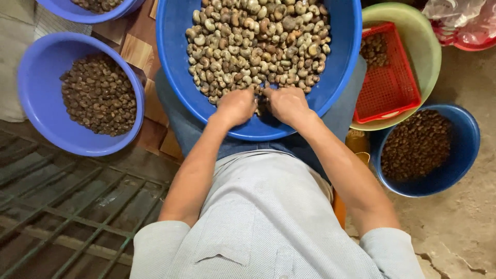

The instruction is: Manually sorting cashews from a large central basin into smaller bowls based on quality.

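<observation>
Across your lap sits the large round blue plastic basin [175,62], heaped with pale grey-brown kidney-shaped nuts [258,44] that fill its far part and thin out toward you. Off to your left a lighter blue plastic bowl [36,93] rests on the floor with a mound of darker brown nuts [98,93] in it, and a second such bowl [77,13] shows only its rim at the top edge. To your right a deep blue plastic tub [467,139] holds more small dark nuts, and just behind it a pale green plastic bowl [426,51] carries a red plastic mesh basket [390,82] tilted inside. Your left hand [235,106] and right hand [287,103] lie side by side at the near edge of the pale heap, knuckles up, fingers curled down among the nuts; whether they pinch one you cannot tell, since the fingertips are hidden.
</observation>
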